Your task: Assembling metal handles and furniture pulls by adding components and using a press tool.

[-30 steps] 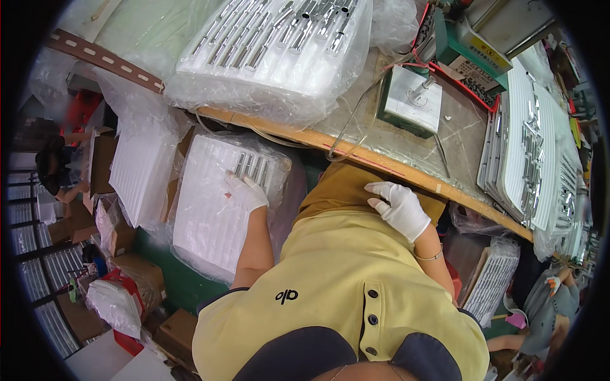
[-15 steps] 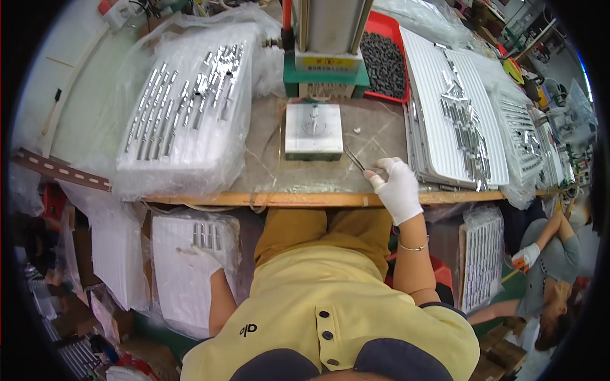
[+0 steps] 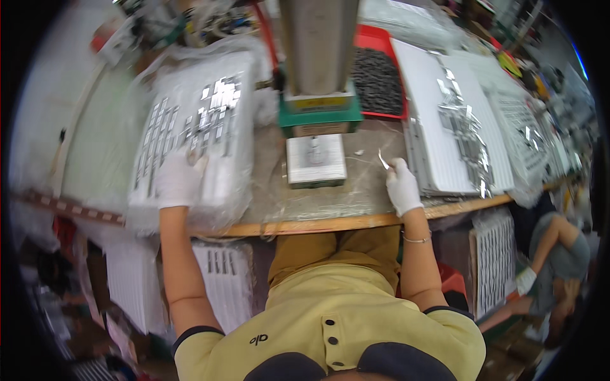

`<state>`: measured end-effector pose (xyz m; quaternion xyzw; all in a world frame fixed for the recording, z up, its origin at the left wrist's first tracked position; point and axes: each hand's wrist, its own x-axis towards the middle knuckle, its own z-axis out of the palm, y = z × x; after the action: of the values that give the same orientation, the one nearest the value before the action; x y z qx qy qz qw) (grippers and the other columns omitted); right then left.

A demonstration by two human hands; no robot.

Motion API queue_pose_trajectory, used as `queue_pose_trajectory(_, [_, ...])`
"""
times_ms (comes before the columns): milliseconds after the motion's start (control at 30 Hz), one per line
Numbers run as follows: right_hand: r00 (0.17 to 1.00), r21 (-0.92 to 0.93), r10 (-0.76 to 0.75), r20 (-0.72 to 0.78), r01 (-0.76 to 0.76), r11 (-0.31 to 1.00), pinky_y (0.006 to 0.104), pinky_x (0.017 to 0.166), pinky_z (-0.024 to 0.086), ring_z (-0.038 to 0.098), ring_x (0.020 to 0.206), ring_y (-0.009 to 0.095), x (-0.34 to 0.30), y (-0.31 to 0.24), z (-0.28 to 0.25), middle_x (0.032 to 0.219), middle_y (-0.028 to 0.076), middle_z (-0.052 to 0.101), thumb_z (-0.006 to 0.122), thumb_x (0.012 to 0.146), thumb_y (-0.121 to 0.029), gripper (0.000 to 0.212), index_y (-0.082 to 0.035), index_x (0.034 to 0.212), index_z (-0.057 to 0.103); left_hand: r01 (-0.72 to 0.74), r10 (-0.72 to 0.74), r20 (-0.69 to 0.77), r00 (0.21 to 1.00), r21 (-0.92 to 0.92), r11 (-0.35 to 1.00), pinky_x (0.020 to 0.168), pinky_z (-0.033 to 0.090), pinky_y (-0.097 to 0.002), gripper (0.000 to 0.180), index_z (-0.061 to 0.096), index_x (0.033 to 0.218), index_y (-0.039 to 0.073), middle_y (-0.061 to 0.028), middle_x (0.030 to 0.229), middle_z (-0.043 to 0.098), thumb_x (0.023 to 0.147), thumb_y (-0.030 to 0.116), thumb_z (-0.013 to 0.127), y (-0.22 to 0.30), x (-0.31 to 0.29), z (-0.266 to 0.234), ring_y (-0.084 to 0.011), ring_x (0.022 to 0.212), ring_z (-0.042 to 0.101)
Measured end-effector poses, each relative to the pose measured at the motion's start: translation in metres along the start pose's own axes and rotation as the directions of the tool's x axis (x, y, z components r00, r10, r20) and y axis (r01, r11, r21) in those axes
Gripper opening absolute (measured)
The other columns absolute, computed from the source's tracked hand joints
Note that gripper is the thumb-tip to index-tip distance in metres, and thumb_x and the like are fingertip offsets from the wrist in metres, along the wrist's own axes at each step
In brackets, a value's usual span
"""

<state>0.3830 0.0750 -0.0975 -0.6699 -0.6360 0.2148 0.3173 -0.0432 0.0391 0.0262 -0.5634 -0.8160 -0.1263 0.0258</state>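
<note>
My left hand [image 3: 178, 182], in a white glove, is over the near part of the left white foam tray [image 3: 219, 181], just short of its rows of shiny metal pieces [image 3: 219, 95]. Its fingers are blurred, and whether they hold a piece does not show. My right hand [image 3: 403, 189], also gloved, is closed on a pair of tweezers [image 3: 382, 159], their tips pointing up and away from me. Between the hands a metal block fixture [image 3: 316, 166] sits on the table, under the green-based press head [image 3: 321, 119].
A red bin [image 3: 397, 82] of small dark parts [image 3: 377, 84] stands behind the press on the right. Another white tray [image 3: 426, 133] with metal pieces lies to the right. The wooden table edge [image 3: 318, 225] runs in front of me. A co-worker [image 3: 559, 254] is at the far right.
My left hand has come up from below the table edge to the left tray. My right hand has shifted slightly, and the tweezers now point more upward, away from the fixture. The view has tilted.
</note>
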Motion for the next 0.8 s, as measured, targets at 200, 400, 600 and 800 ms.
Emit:
queue_pose_trajectory(200, [0.999, 0.07, -0.019, 0.026, 0.017, 0.997, 0.0442, 0.088, 0.044, 0.057, 0.103, 0.041, 0.043, -0.033, 0.003, 0.109, 0.02, 0.062, 0.05, 0.093, -0.022, 0.025, -0.009, 0.113, 0.055, 0.058, -0.042, 0.134, 0.99, -0.112, 0.992, 0.073, 0.048, -0.0333, 0.028, 0.064, 0.097, 0.0, -0.0136, 0.087, 0.065, 0.078, 0.019, 0.07, -0.005, 0.01, 0.008, -0.025, 0.076, 0.062])
queue_pose_trajectory(400, [0.999, -0.132, 0.016, -0.033, -0.021, 0.991, 0.0444, 0.088, 0.046, 0.059, 0.102, 0.037, 0.108, -0.042, 0.028, 0.109, 0.019, 0.063, 0.05, 0.092, -0.025, 0.025, -0.013, 0.113, 0.058, -0.086, -0.027, -0.168, 0.985, -0.627, 0.774, 0.072, 0.046, -0.0276, 0.023, 0.059, 0.102, -0.001, -0.0051, 0.089, 0.06, 0.082, 0.008, 0.065, -0.023, -0.019, 0.034, -0.0128, 0.078, 0.057])
queue_pose_trajectory(600, [0.998, -0.145, 0.041, 0.044, -0.034, 0.989, 0.045, 0.083, 0.049, 0.062, 0.098, 0.035, 0.133, -0.053, 0.025, 0.104, 0.016, 0.065, 0.056, 0.09, -0.028, 0.024, -0.014, 0.109, 0.063, -0.02, 0.268, 0.085, 0.96, -0.93, 0.367, 0.074, 0.047, -0.0247, 0.019, 0.058, 0.101, 0.003, -0.0047, 0.095, 0.061, 0.082, -0.002, 0.058, 0.063, -0.098, 0.011, -0.012, 0.082, 0.057])
queue_pose_trajectory(800, [0.991, -0.265, 0.083, 0.109, -0.052, 0.963, 0.0411, 0.081, 0.052, 0.065, 0.095, 0.031, 0.163, -0.049, 0.025, 0.102, 0.011, 0.068, 0.06, 0.087, -0.03, 0.022, -0.019, 0.103, 0.071, 0.25, 0.372, 0.31, 0.875, -0.947, 0.201, 0.072, 0.049, -0.0236, 0.022, 0.057, 0.104, 0.0, -0.0093, 0.097, 0.064, 0.083, -0.008, 0.057, 0.11, -0.103, 0.062, -0.0111, 0.079, 0.061])
